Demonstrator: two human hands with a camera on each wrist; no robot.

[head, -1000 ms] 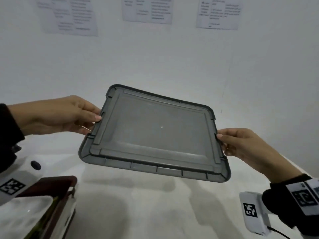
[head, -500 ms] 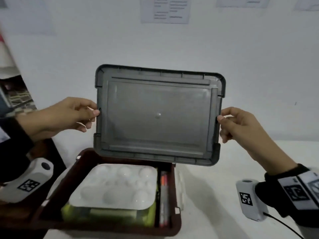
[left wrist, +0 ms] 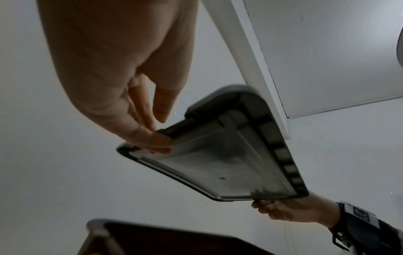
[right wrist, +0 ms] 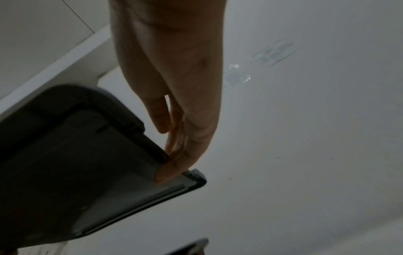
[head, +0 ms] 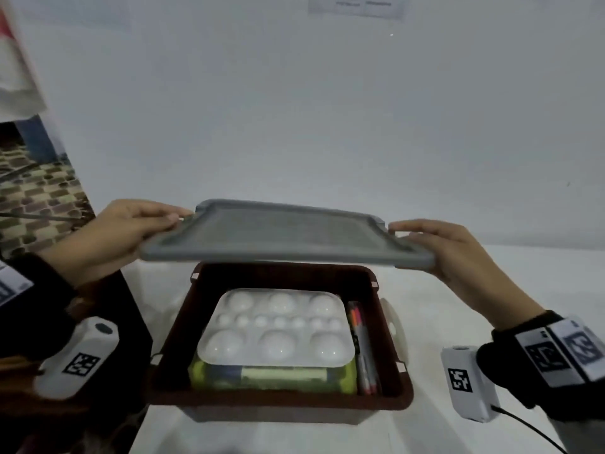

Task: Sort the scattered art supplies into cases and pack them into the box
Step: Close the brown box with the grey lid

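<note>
White table [head: 458, 290], hands [head: 124, 234] pinching lid [head: 284, 237]; box [head: 278, 398] part-hidden

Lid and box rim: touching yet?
Apart. The head view shows the grey lid, pinched by the left hand and right hand, hovering above the brown box, with white table showing between them.

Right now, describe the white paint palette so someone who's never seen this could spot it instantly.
Find the dark red box on the white table, below the grey lid both hands hold. The paint palette lies inside, atop a green case, left of the markers. Only it is white with round wells.
</note>
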